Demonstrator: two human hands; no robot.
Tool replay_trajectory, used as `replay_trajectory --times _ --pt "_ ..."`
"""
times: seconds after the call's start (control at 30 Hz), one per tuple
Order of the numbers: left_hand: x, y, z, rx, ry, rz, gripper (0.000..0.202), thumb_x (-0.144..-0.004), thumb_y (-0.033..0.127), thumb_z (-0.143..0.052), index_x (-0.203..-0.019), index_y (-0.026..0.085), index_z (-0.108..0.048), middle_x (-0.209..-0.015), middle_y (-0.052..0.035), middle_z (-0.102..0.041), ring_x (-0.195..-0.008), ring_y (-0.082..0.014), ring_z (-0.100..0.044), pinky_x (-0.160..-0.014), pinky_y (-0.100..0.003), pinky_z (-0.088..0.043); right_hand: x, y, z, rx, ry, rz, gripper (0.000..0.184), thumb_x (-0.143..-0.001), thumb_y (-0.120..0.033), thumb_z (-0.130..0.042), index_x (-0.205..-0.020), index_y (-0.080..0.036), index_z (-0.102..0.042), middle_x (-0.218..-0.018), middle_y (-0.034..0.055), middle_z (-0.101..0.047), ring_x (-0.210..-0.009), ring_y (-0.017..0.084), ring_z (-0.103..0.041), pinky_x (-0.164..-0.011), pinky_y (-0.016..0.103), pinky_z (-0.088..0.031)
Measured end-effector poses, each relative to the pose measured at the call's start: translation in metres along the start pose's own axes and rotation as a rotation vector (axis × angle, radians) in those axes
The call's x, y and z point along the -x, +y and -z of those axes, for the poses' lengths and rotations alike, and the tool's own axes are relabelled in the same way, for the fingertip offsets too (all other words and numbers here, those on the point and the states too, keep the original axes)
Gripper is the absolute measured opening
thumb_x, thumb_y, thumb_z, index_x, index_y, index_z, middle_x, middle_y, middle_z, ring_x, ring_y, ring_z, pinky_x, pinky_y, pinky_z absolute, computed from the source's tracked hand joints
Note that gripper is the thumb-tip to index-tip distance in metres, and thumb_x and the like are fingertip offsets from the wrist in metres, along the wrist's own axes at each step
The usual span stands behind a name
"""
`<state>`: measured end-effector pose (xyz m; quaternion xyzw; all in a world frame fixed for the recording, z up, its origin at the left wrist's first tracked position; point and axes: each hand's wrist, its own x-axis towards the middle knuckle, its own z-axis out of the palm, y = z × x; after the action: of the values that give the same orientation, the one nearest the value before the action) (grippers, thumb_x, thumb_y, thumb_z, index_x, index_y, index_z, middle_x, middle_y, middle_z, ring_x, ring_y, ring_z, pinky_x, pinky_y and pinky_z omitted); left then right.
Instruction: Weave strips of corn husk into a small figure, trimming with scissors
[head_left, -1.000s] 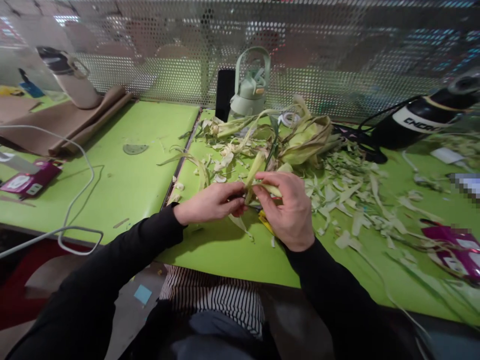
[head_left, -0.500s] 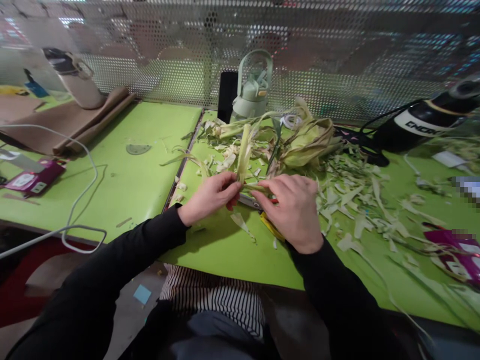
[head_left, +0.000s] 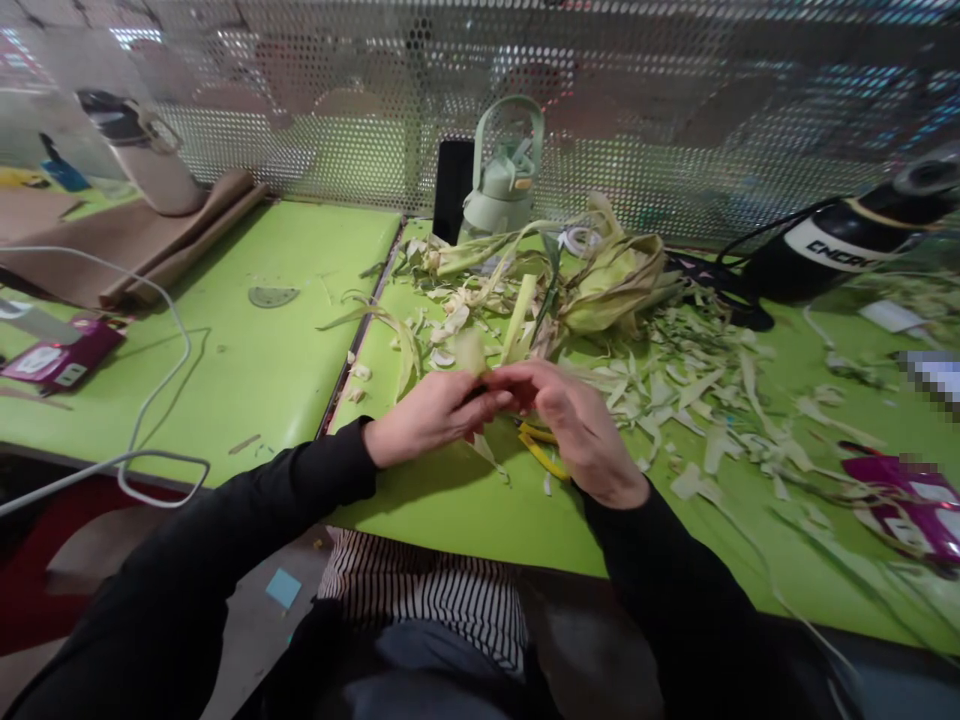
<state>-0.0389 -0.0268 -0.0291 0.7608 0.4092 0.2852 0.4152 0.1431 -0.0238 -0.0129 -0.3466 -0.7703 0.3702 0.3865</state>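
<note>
My left hand (head_left: 450, 412) is closed over the near part of the green table (head_left: 442, 505), with a pale, motion-blurred piece of corn husk (head_left: 471, 354) rising from its fingertips. Bent over from the right, my right hand (head_left: 577, 425) has its fingertips pressed at the base of that piece, against the left fingers. The exact grip is hidden between the hands. A yellow-green husk strip (head_left: 520, 315) leans just beyond them. Below the right hand lies a yellow-handled tool (head_left: 541, 455), its working end covered. A bundle of husk leaves (head_left: 619, 285) lies farther back.
Husk scraps (head_left: 697, 390) spread over the right side. A pale green bottle (head_left: 499, 200) and a black phone-like slab (head_left: 452, 190) stand by the perforated metal screen (head_left: 337, 130). A black bottle (head_left: 832, 245) leans at right. A white cable (head_left: 176, 330) loops at left.
The upright husk strip has left my fingers and leans farther right. My right hand has turned and moved left onto the left fingertips, where a blurred husk piece now shows.
</note>
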Motion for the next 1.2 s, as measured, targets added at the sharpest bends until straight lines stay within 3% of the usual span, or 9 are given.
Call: replay_trajectory --times 0.07,0.17,0.27,0.37,0.57,0.7,0.83,1.07,1.2 --pt "0.0 0.001 0.002 0.099 0.004 0.024 0.032 -0.1 0.037 -0.04 -0.079 0.016 -0.053 -0.063 0.0021 -0.057 -0.056 -0.0082 -0.056 -0.059 -0.021 -0.045 0.001 0.001 -0.002 -0.099 0.072 -0.061 0.038 -0.096 -0.057 -0.045 -0.099 -0.023 -0.062 -0.09 0.0034 -0.065 -0.076 0.014 -0.064 -0.068 0.029 -0.055" --pt "-0.001 0.002 0.001 0.177 0.011 0.025 0.026 -0.1 0.032 -0.04 -0.081 0.017 -0.049 -0.066 0.0035 -0.055 -0.056 -0.0073 -0.056 -0.057 -0.02 -0.046 0.0 0.003 -0.006 -0.181 0.201 -0.165 0.027 -0.09 -0.046 -0.063 -0.102 -0.024 -0.054 -0.092 -0.0001 -0.06 -0.065 0.01 -0.062 -0.061 0.024 -0.056" --pt "-0.001 0.001 -0.002 0.08 0.021 -0.015 0.025 -0.099 0.028 -0.04 -0.078 0.017 -0.048 -0.063 0.0043 -0.054 -0.054 -0.0063 -0.054 -0.057 -0.019 -0.043 -0.002 0.004 -0.008 -0.19 0.219 -0.234 0.036 -0.089 -0.045 -0.065 -0.114 -0.023 -0.052 -0.096 0.0007 -0.06 -0.061 0.009 -0.062 -0.055 0.024 -0.057" --pt "-0.002 -0.001 -0.004 0.007 0.032 -0.061 0.023 -0.099 0.026 -0.04 -0.081 0.017 -0.051 -0.062 0.0048 -0.053 -0.053 -0.0062 -0.053 -0.058 -0.02 -0.042 -0.002 0.005 -0.009 -0.155 0.197 -0.254 0.029 -0.089 -0.045 -0.064 -0.105 -0.021 -0.059 -0.089 0.0004 -0.061 -0.058 0.008 -0.059 -0.05 0.022 -0.055" --pt "-0.002 0.0 -0.007 0.193 -0.043 0.001 0.025 -0.098 0.035 -0.045 -0.084 0.015 -0.054 -0.063 0.0038 -0.055 -0.053 -0.0069 -0.054 -0.055 -0.02 -0.046 0.001 0.007 -0.013 -0.121 0.271 -0.178 0.02 -0.084 -0.038 -0.071 -0.083 -0.022 -0.06 -0.075 -0.0034 -0.059 -0.052 0.006 -0.054 -0.042 0.018 -0.047" --pt "-0.003 0.001 -0.004 0.353 -0.045 0.09 0.026 -0.097 0.033 -0.046 -0.082 0.014 -0.055 -0.062 0.004 -0.054 -0.052 -0.0054 -0.053 -0.054 -0.018 -0.047 0.001 0.004 -0.014 -0.216 0.243 -0.181 0.018 -0.084 -0.038 -0.072 -0.084 -0.022 -0.062 -0.063 -0.0056 -0.056 -0.049 0.007 -0.053 -0.041 0.018 -0.046" --pt "-0.005 0.004 0.0 0.634 -0.068 0.287 0.027 -0.097 0.032 -0.048 -0.08 0.013 -0.056 -0.066 0.0021 -0.058 -0.054 -0.0048 -0.056 -0.054 -0.017 -0.048 0.001 0.003 -0.015 -0.206 0.207 -0.068 0.016 -0.09 -0.038 -0.064 -0.089 -0.022 -0.065 -0.072 -0.0033 -0.059 -0.055 0.008 -0.057 -0.048 0.021 -0.049" --pt "-0.004 0.009 0.004 0.704 -0.081 0.417 0.024 -0.095 0.022 -0.052 -0.074 0.013 -0.055 -0.057 0.0035 -0.058 -0.046 -0.0041 -0.053 -0.046 -0.016 -0.041 0.002 0.003 -0.01 0.125 0.172 0.028 0.014 -0.097 -0.033 -0.053 -0.102 -0.024 -0.062 -0.073 -0.0021 -0.058 -0.057 0.01 -0.05 -0.052 0.025 -0.043" --pt "-0.004 0.01 0.005 0.775 -0.055 0.472 0.023 -0.098 0.02 -0.048 -0.077 0.012 -0.055 -0.057 0.004 -0.059 -0.044 -0.0027 -0.053 -0.046 -0.015 -0.041 0.001 -0.003 -0.009 0.251 0.119 0.079 0.012 -0.093 -0.024 -0.054 -0.082 -0.021 -0.058 -0.07 -0.002 -0.056 -0.056 0.01 -0.047 -0.052 0.025 -0.041"
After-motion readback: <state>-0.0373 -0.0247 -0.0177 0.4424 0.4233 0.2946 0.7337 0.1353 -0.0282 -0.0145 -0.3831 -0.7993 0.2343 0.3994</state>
